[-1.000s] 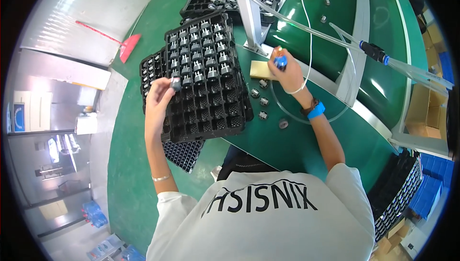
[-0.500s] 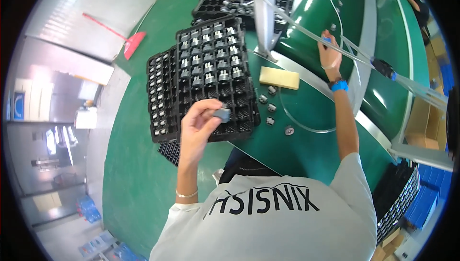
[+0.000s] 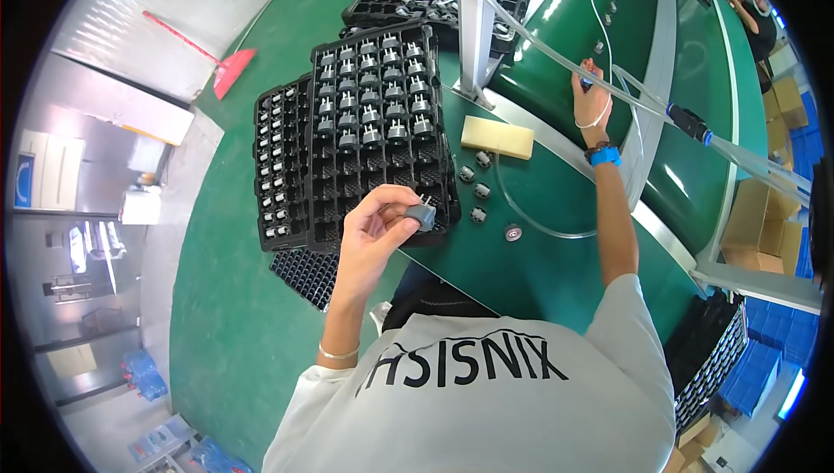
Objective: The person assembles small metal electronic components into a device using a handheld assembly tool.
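Green bench (image 3: 261, 317), black compartment trays (image 3: 382, 134) stacked on it, beige foam block (image 3: 497, 137), small grey parts (image 3: 480, 191) loose beside

We've got our left hand (image 3: 375, 228) raised in front of us, forearm coming up from the lower edge, wrist bent, thumb and fingertips pinched tight together, a thin band on the wrist. Our right arm is stretched far out and up, elbow nearly straight, blue band at the wrist, and the right hand (image 3: 591, 104) is curled closed at full reach.
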{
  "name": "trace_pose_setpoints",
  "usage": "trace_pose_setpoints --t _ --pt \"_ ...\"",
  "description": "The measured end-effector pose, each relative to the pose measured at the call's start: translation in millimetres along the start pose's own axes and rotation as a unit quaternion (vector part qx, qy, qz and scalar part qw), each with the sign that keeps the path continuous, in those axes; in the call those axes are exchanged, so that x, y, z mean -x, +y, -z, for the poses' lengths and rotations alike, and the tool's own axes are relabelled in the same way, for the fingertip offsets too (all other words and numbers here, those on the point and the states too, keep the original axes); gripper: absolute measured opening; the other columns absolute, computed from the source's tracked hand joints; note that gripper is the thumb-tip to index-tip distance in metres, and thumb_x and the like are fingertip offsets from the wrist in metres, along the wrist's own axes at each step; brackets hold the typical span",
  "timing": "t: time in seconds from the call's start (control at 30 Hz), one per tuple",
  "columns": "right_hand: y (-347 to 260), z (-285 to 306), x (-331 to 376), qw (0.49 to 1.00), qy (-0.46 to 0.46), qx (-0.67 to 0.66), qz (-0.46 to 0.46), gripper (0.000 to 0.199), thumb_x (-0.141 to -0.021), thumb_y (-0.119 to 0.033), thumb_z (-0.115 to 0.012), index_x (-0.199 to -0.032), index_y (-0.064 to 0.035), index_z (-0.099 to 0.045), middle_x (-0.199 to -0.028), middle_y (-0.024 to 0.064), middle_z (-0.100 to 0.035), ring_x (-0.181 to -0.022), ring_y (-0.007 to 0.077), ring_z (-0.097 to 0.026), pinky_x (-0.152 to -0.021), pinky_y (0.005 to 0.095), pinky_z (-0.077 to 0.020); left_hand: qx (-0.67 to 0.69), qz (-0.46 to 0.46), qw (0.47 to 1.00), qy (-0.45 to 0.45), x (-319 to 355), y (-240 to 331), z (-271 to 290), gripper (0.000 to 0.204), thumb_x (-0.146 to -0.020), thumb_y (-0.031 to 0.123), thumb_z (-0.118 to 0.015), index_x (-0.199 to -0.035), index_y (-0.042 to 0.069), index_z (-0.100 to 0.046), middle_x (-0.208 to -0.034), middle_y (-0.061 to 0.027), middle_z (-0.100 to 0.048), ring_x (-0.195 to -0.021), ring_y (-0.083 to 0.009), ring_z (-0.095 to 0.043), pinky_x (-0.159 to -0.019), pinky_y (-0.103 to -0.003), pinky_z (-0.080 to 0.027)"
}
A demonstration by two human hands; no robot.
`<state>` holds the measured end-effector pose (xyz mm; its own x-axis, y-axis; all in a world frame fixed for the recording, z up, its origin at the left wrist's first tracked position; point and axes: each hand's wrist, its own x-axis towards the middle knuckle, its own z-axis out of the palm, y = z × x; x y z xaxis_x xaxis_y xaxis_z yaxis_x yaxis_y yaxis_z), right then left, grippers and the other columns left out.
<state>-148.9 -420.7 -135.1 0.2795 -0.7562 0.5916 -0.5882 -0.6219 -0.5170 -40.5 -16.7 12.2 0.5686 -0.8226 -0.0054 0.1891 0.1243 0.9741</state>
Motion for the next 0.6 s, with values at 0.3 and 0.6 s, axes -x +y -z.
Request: trace_pose_setpoints --t 0.3,0.6 --pt "-40.9 37.6 6.2 0.986 0.078 0.059 0.134 0.025 -0.085 -0.025 -0.058 -0.099 -0.0041 -0.057 -0.089 0.0107 -0.062 -0.081 0.0282 -0.058 -0.073 0.0347 -0.0455 0.021 -0.015 0.999 -0.024 -4.9 1.2 -7.6 0.023 -0.078 -0.007 -0.059 -0.101 -0.002 -0.055 -0.102 -0.0068 -0.053 -0.092 -0.0129 -0.057 -0.083 -0.024 -0.046" --pt "-200.7 128.5 78.9 0.529 -0.418 -0.685 -0.275 0.04 -0.088 -0.031 -0.048 -0.117 -0.003 -0.043 -0.104 0.0101 -0.055 -0.097 0.0169 -0.053 -0.086 0.0283 -0.0419 0.006 -0.105 0.993 -0.046 -21.5 -6.0 -26.9 0.022 -0.076 -0.012 -0.059 -0.097 -0.006 -0.06 -0.101 -0.0084 -0.049 -0.091 -0.0157 -0.057 -0.08 -0.025 -0.049"
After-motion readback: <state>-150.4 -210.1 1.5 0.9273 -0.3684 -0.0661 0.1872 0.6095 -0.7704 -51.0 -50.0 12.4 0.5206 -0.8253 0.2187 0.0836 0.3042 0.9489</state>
